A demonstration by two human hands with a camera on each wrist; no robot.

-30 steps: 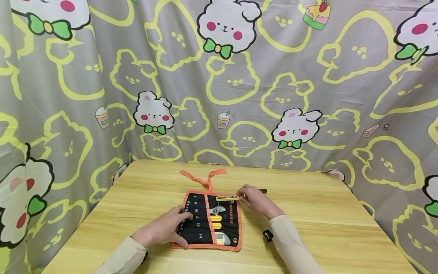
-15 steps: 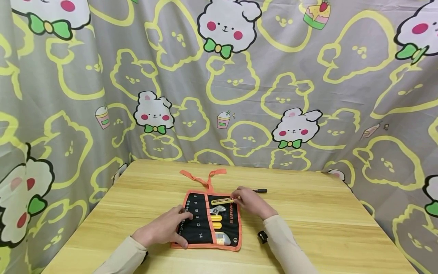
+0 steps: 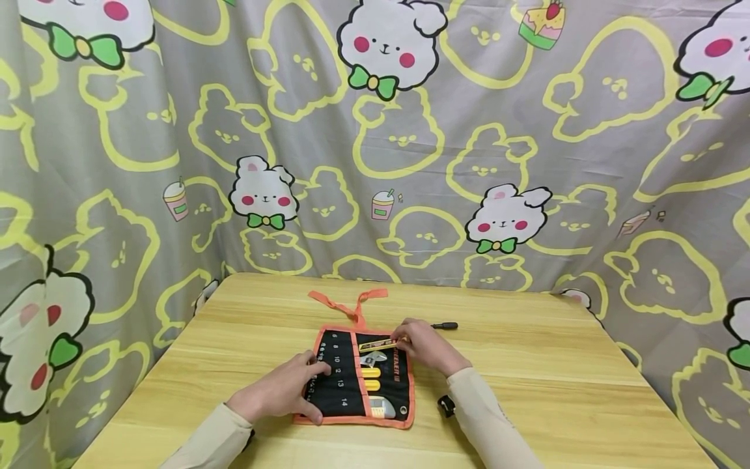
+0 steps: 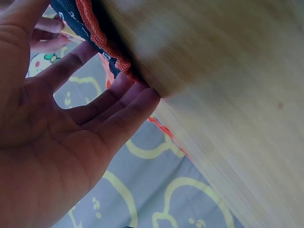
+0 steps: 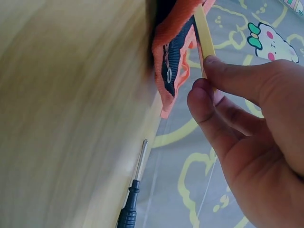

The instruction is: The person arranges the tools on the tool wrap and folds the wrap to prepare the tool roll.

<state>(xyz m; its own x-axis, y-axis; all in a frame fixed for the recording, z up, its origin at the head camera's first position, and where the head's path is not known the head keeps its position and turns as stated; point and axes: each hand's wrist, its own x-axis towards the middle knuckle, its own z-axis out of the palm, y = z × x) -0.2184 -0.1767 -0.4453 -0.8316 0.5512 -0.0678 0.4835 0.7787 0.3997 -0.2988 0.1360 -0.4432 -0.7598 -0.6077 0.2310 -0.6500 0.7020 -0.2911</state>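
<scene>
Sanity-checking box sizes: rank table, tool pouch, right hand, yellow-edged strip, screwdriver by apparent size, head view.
1. Table
2. Tool pouch
3. Right hand
Yellow-edged strip and screwdriver: unsure, right hand hides part of each.

Printed in white on the black tool pouch (image 3: 349, 391), from far edge to near edge: 6, 8, 10, then only a 2 beside the left hand (image 3: 284, 387), then 13 and 14. In orange, along the right side: letters EENER, with the beginning unclear beside the right hand (image 3: 430, 345). On the narrow yellow piece (image 3: 375, 346): print too small for reading.
</scene>
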